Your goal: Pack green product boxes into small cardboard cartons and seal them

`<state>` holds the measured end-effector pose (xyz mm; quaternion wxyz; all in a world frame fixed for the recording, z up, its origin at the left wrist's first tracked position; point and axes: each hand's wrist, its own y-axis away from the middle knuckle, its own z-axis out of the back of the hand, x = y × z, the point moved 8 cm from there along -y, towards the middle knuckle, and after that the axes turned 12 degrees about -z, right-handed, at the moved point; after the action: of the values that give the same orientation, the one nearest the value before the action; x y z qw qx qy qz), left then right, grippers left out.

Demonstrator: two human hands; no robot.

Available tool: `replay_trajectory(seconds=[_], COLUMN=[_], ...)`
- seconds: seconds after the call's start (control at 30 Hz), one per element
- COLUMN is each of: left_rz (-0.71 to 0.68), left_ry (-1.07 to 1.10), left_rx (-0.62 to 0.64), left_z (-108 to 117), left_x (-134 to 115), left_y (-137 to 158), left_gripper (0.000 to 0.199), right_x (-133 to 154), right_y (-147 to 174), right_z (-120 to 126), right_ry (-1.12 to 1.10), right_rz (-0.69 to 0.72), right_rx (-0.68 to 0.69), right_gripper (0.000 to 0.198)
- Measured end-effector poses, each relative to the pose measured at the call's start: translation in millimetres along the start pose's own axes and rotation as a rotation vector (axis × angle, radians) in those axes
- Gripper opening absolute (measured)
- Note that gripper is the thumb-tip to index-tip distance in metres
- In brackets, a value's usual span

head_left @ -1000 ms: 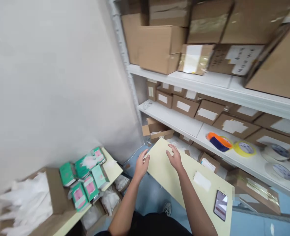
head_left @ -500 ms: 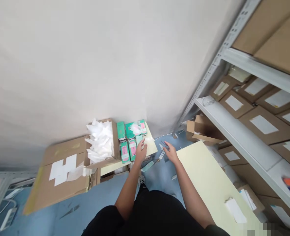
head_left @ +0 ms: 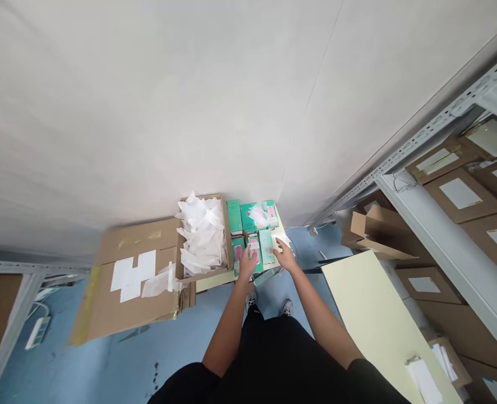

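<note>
Several green boxes with pink panels, one a green-and-pink box (head_left: pixel 254 245), stand in a group on a small pale table (head_left: pixel 279 231) against the wall. My left hand (head_left: pixel 247 262) lies over the front of these boxes, its fingers apart and seemingly touching one. A paler mint-green box (head_left: pixel 267 247) stands between my hands. To its right is my right hand (head_left: pixel 285 255), fingers spread and curved, holding nothing. A piece of thin white wrapping (head_left: pixel 258 215) rests on the rear boxes.
Left of the boxes is an open carton (head_left: pixel 228 238) heaped with white paper sheets (head_left: pixel 202 233). Farther left lies a large cardboard box (head_left: pixel 147 303) with white labels. A cream tabletop (head_left: pixel 374 314) and a metal shelf (head_left: pixel 450 247) of cartons stand on the right.
Both hands have come down and forward to the green boxes, the left now over their front. The view has turned right, and both feet now show on the floor.
</note>
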<state>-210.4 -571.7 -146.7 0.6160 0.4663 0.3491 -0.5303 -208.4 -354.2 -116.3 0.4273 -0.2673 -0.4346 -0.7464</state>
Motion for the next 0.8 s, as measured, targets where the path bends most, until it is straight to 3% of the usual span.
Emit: replay_trajectory(seconds=[0.1,0.23,0.37,0.53,0.67,0.8], left_rz=[0.015,-0.094,-0.074,-0.031,0.024,0.090], left_ry=[-0.104,-0.191,-0.250,-0.287,-0.221,-0.230], left_rx=[-0.068,-0.186,-0.259,-0.358,-0.395,-0.389], left_z=[6.3,20.3,28.4,33.9,32.9,33.0], left_x=[3.6,-11.9,-16.0,-11.7,0.4,12.0], left_y=[-18.7,-51.7,-75.8,-86.2,-90.2,-94.9], left_gripper=[0.063,0.072,0.060,0.041,0.053,0.061], right_x=[-4.7,-1.1,16.9,44.9,59.5,63.4], right_y=[-8.8,-21.6,-39.1,-80.4,-115.7,-131.3], right_z=[-12.3,-33.1,-55.3,-82.1,-110.7,-143.4], right_ry=[-0.004,-0.040,-0.071,-0.105,-0.180,-0.241], right_rz=[-0.009,0.000,0.069,0.074,0.015,-0.003], right_rx=[0.034,0.072,0.083,0.130,0.197,0.300], right_gripper=[0.060,0.060,0.057,0.053,0.057,0.059])
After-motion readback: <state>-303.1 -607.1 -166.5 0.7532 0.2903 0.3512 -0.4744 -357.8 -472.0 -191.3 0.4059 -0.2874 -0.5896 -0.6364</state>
